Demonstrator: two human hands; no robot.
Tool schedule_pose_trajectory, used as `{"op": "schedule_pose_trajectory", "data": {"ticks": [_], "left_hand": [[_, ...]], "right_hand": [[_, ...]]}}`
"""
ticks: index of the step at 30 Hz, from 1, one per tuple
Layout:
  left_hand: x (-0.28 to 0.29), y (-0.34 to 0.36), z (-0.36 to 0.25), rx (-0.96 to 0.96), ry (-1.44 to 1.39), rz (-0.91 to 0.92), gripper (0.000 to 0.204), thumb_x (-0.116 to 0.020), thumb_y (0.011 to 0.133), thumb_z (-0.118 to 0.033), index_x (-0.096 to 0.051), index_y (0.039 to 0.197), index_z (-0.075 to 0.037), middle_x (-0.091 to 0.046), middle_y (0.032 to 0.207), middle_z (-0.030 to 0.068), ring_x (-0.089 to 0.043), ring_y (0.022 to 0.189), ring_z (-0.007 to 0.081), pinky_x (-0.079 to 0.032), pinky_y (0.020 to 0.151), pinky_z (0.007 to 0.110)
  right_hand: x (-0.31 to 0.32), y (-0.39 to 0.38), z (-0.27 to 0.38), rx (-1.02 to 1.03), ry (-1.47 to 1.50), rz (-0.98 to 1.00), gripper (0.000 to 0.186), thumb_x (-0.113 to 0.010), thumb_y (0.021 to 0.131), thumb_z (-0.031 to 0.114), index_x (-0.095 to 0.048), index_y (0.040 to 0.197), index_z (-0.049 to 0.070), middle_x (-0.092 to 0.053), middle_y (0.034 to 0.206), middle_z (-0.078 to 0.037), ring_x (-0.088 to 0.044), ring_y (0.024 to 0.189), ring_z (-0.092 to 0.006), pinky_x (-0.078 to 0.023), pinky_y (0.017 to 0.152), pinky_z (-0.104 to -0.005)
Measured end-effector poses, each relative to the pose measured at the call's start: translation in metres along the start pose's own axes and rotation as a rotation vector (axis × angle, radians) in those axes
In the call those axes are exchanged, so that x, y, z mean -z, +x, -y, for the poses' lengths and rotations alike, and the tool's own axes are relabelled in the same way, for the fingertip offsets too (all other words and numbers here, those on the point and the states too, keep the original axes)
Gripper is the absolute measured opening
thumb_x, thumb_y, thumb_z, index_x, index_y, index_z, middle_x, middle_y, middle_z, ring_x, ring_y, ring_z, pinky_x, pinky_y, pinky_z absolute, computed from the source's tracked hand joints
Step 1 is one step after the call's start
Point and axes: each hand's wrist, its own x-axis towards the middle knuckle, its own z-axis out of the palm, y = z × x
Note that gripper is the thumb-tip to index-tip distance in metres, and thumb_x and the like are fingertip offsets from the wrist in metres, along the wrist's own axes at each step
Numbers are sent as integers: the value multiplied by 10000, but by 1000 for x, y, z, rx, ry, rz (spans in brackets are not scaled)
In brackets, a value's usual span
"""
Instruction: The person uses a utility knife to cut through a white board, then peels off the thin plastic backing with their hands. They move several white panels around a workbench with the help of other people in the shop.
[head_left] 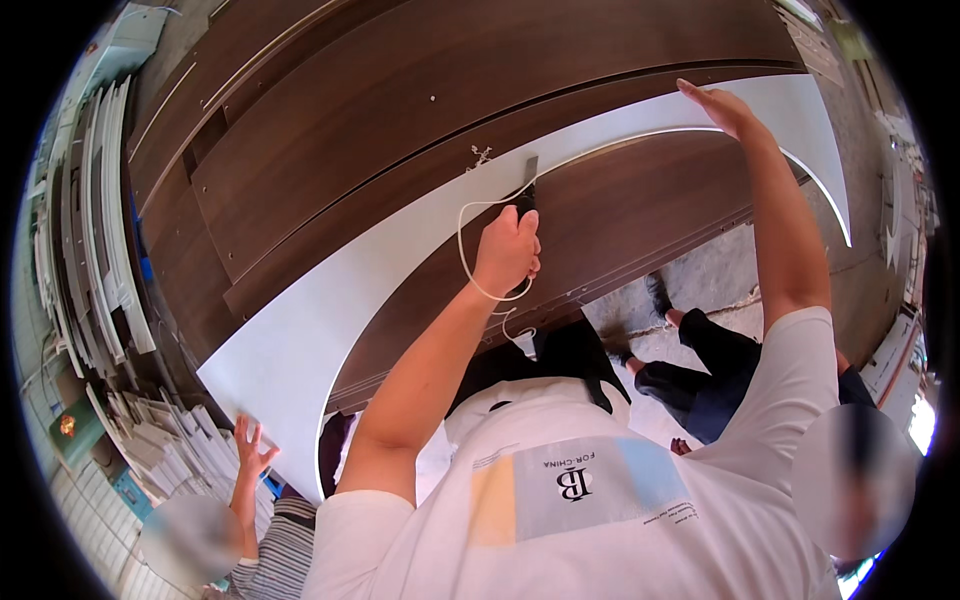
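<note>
My left hand point(507, 250) is wrapped round the dark handle of a scraper-like tool with a flat grey blade point(532, 166). The blade meets the inner curved edge of a long white curved panel point(400, 230). A thin white strip point(461, 240) loops from that edge around my left hand and hangs below it. Further right, my right hand point(722, 108) lies on the panel near its edge, fingers stretched out and holding no tool. At the panel's left end, another person's hand point(252, 452) touches it with spread fingers.
Dark brown boards point(480, 70) lie under and beyond the panel. White shavings point(481, 156) sit by its outer edge. Stacked panels point(90, 230) stand at the left. A person in dark trousers point(700, 365) is close by on the right, feet on the concrete floor.
</note>
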Motion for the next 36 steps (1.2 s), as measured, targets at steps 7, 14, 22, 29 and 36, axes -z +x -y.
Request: {"op": "schedule_pose_trajectory", "data": {"ticks": [7, 14, 22, 29, 36], "left_hand": [[-30, 26, -16, 36, 26, 65, 304, -539, 1115, -259, -485, 928, -25, -591, 714, 83, -584, 508, 161, -484, 452, 333], [-68, 54, -33, 69, 89, 114, 263, -550, 1105, -248, -510, 975, -23, -584, 726, 73, -570, 516, 155, -477, 464, 331], [-106, 66, -58, 188, 72, 121, 280, -541, 1113, -290, -521, 996, -37, -583, 726, 61, -563, 536, 135, -478, 495, 315], [-110, 51, -45, 187, 53, -36, 303, -540, 1127, -323, -517, 991, -53, -571, 728, 38, -551, 537, 123, -474, 492, 310], [-119, 60, -51, 166, 122, 18, 283, -526, 1130, -312, -547, 1022, -51, -567, 714, 38, -540, 524, 125, -456, 481, 303]], "right_hand": [[10, 4, -12, 75, 14, 30, 1073, -396, 902, 934, -660, 1451, 50, -584, 1531, -251, -489, 1477, -407, -357, 1218, -460], [30, 28, -47, 239, 106, 133, 1085, -423, 899, 922, -722, 1321, -32, -706, 1320, -275, -628, 1312, -396, -442, 1130, -462], [47, 57, -57, 324, 188, 233, 983, -490, 954, 839, -749, 1218, -71, -745, 1227, -258, -720, 1165, -327, -495, 1086, -429], [90, 115, -227, 280, 7, -53, 847, -440, 1032, 740, -683, 1408, 21, -695, 1388, -232, -607, 1369, -374, -413, 1167, -417], [83, 140, -285, 245, 119, 94, 907, -506, 1014, 736, -534, 1551, 5, -472, 1653, -184, -400, 1563, -317, -277, 1280, -396]]}}
